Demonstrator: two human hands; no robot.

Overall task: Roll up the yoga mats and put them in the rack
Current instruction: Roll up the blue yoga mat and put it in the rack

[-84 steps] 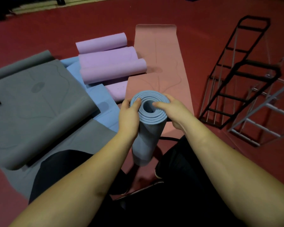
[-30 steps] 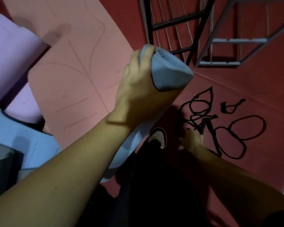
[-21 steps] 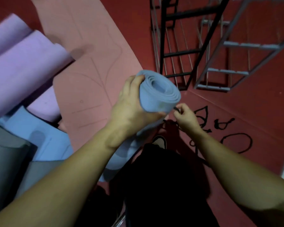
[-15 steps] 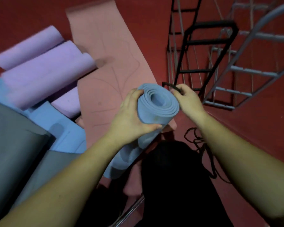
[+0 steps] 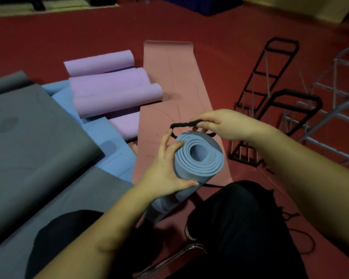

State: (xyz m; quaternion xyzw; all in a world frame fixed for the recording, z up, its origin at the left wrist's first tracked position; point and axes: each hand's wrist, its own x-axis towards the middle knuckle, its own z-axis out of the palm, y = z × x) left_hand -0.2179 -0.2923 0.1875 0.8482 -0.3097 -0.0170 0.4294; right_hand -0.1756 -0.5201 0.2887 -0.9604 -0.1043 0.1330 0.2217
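Observation:
A rolled blue yoga mat (image 5: 197, 160) stands on end between my knees, its spiral top facing me. My left hand (image 5: 165, 170) grips the roll near its top, thumb across the front. My right hand (image 5: 226, 123) pinches a black elastic strap loop (image 5: 183, 125) stretched just above the roll's far rim. A black metal rack (image 5: 270, 93) lies on the floor to the right.
A pink mat (image 5: 175, 81) lies flat ahead. Purple mats (image 5: 113, 87) lie half-rolled to its left, over light blue mats (image 5: 113, 141) and grey mats (image 5: 32, 137). A grey metal rack (image 5: 334, 117) is at far right. More black straps (image 5: 294, 228) lie on the red floor.
My right hand picked a black strap off the floor and brought it up over the roll's top. My view rose from the floor to the mats and racks.

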